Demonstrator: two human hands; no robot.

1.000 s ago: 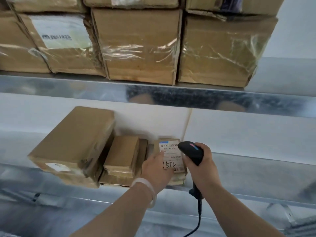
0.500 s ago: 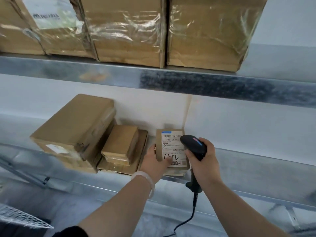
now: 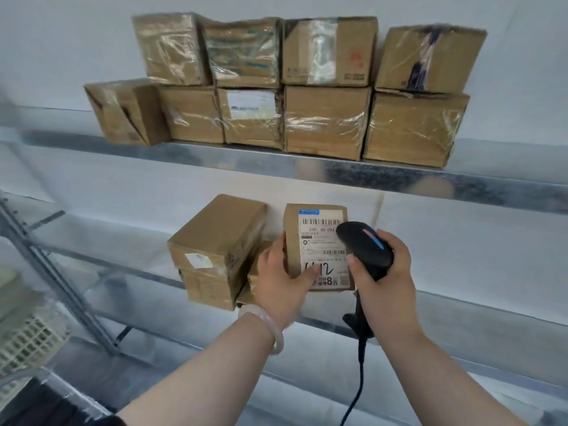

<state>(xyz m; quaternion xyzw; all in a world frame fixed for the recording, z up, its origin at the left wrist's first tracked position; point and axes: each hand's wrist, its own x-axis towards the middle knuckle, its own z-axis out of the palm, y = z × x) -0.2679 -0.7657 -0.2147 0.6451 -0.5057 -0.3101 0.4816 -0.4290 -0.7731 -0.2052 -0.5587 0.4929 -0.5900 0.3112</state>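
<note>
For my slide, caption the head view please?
Left hand holds labelled brown cardboard parcel; right hand grips black corded barcode scanner.

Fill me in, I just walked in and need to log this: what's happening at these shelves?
A person's left hand holds a small labelled parcel upright at the lower shelf, thumb on its label. The right hand grips a corded black scanner close before that label, apparently scanning it. More cartons sit beside it and on the upper shelf.
</note>
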